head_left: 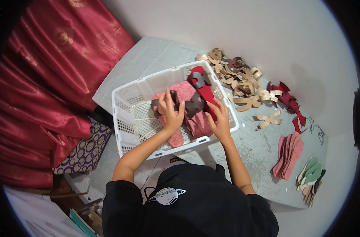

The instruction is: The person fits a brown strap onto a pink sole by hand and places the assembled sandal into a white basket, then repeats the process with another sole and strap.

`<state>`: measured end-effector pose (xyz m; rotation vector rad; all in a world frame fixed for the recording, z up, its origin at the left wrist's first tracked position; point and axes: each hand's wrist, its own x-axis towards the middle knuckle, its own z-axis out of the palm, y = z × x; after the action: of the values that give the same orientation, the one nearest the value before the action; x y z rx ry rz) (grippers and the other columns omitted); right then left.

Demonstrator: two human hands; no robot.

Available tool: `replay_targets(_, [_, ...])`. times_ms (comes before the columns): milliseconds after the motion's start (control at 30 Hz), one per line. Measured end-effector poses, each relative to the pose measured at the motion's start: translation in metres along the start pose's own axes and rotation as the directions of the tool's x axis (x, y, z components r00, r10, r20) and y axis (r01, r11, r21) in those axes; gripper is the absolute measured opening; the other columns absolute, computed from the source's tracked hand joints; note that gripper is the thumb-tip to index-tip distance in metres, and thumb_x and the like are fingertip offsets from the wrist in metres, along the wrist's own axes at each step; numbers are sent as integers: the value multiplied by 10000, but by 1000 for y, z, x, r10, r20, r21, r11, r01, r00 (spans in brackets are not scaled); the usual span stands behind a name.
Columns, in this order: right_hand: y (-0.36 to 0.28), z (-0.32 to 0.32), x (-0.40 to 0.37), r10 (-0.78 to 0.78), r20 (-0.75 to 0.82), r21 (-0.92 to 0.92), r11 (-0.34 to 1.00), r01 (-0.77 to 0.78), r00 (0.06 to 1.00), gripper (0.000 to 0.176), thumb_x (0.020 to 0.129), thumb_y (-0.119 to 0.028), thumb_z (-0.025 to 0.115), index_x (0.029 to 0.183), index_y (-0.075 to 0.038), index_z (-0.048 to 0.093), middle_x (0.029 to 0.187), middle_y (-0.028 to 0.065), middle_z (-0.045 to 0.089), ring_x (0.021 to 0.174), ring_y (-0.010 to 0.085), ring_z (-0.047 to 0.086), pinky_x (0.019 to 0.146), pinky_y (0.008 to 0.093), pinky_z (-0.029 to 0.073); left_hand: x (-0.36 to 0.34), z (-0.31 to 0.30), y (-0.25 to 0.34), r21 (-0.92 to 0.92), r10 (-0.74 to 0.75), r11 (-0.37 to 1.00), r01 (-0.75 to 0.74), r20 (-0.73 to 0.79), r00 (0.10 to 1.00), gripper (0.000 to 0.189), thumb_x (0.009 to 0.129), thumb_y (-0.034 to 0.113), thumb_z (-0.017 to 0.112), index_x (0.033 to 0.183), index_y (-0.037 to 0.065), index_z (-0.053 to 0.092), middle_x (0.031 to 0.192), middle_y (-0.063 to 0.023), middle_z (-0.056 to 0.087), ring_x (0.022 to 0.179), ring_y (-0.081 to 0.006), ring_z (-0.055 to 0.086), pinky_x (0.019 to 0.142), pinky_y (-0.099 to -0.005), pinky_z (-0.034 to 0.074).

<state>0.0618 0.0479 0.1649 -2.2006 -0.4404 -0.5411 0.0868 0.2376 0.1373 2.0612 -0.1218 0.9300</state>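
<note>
A white plastic basket [146, 152] holds pink slipper-shaped pieces [176, 138] with dark brown straps [195, 106], and red pieces [205, 93] along its right side. My left hand [172, 112] is over the pink pieces near the basket's middle, fingers apart, beside a dark strap. Farther right, my right hand [219, 120] reaches over the basket's near right part, its fingers spread at the edge of the red piece. Whether the fingertips press on the pieces is hard to tell.
On the grey table [251, 154] lie a pile of beige and brown straps [237, 79], red straps [288, 100], a stack of pink soles [288, 156], green soles [311, 173] and thin wire [316, 128]. A red curtain [49, 79] hangs at the left, near a patterned box [87, 150].
</note>
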Motion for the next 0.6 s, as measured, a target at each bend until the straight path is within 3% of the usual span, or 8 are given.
replay_targets(33, [4,-8,-3,39,-46,9,999,-38,998,379,762,-113,637,1134,-86,571,1247,151,472,1138,314,445,958,396,339,1,10,14,53,39,998,-40,8,999,706,774,218,634,1356,6,294,1201,-217,346,1111,-338,346,947,-421,247])
replay_targets(100, [17,-26,-11,73,-143,-27,997,-77,987,354,761,-111,634,1112,-102,587,1246,130,469,1131,311,439,954,391,339,4,36,42,-8,106,994,-105,54,993,697,766,208,638,1351,15,312,1187,-218,365,1096,-343,359,936,-417,263])
replay_targets(300, [55,-100,-52,204,-362,-89,964,-252,910,330,776,-105,627,1104,-98,586,1239,124,474,1131,300,441,950,383,342,-14,124,135,-300,219,940,-165,154,964,704,740,199,638,1356,63,323,1192,-171,372,1101,-308,373,910,-421,275])
replay_targets(400, [69,-141,-84,259,-486,-118,927,-357,835,318,782,-106,625,1097,-95,585,1233,128,477,1127,300,443,941,387,347,-47,157,177,-395,240,912,-111,295,925,685,752,190,625,1359,96,323,1222,-138,355,1138,-282,341,932,-426,210])
replay_targets(600, [99,-201,-171,341,-600,-180,824,-537,724,315,793,-112,609,1104,-80,576,1224,152,475,1131,314,436,948,398,335,-137,205,240,-476,247,879,27,503,829,671,760,188,620,1355,103,321,1240,-123,335,1156,-275,322,942,-439,180])
